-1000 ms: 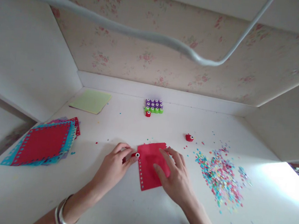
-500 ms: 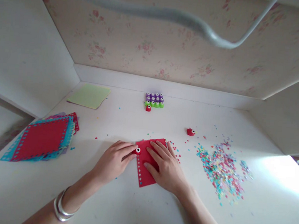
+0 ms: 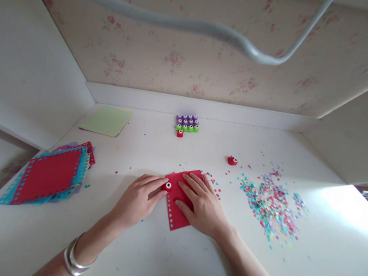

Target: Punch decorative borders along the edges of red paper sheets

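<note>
A red sheet of paper (image 3: 178, 221) lies in front of me, with a row of small punched holes down its left edge. My left hand (image 3: 140, 198) grips a small red craft punch (image 3: 167, 186) between thumb and fingers, at that left edge above the holes. The punch has a white top with a dark mark. Across the sheet's upper right part lies my right hand (image 3: 200, 204), flat with fingers spread, pressing on the paper. The punch's slot is hidden.
Punched red and blue sheets (image 3: 50, 171) are stacked at left, with pale green paper (image 3: 106, 120) behind. Purple and green punches (image 3: 188, 122) stand in rows at the back, a red one (image 3: 179, 133) before them. Another red punch (image 3: 232, 160) lies near the confetti heap (image 3: 275, 202).
The whole view has shifted slightly. Both hands keep their places on the paper, and the punch stays at about the same spot on its left edge.
</note>
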The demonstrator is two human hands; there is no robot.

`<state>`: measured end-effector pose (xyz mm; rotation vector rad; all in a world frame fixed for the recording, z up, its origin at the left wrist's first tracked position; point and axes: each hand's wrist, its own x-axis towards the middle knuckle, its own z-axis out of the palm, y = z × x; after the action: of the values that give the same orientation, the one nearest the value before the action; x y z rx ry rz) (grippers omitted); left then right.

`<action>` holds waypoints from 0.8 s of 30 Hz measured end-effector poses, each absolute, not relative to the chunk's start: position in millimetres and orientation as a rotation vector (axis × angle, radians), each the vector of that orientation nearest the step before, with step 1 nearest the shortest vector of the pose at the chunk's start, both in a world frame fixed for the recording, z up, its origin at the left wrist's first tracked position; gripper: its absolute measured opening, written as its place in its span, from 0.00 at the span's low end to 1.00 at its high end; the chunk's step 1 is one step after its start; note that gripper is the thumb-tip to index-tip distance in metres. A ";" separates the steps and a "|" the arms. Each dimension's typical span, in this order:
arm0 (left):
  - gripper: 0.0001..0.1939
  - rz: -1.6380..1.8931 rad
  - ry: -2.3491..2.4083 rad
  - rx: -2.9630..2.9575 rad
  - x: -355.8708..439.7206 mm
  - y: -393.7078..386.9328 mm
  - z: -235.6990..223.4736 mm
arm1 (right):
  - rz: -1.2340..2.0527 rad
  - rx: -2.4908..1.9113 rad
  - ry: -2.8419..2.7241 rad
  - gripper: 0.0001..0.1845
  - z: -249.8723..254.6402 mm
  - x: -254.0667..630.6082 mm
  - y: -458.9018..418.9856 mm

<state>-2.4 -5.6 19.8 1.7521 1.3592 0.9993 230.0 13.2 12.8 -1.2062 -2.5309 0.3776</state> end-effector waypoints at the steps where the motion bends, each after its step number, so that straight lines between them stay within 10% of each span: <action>1: 0.15 1.009 1.363 1.741 -2.2 -5.6 22.2 | 0.379 -1.205 -2.529 0.26 12.8 230.2 13.2; 24: 0.14 0.442 1.633 1.795 17.1 30.6 34.6 | 0.356 -1.170 -2.475 0.26 12.4 231.8 10.6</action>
<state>17.1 30.6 34.6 1.7947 1.6331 0.4416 231.8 10.6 12.4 -1.1701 -2.4751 0.3561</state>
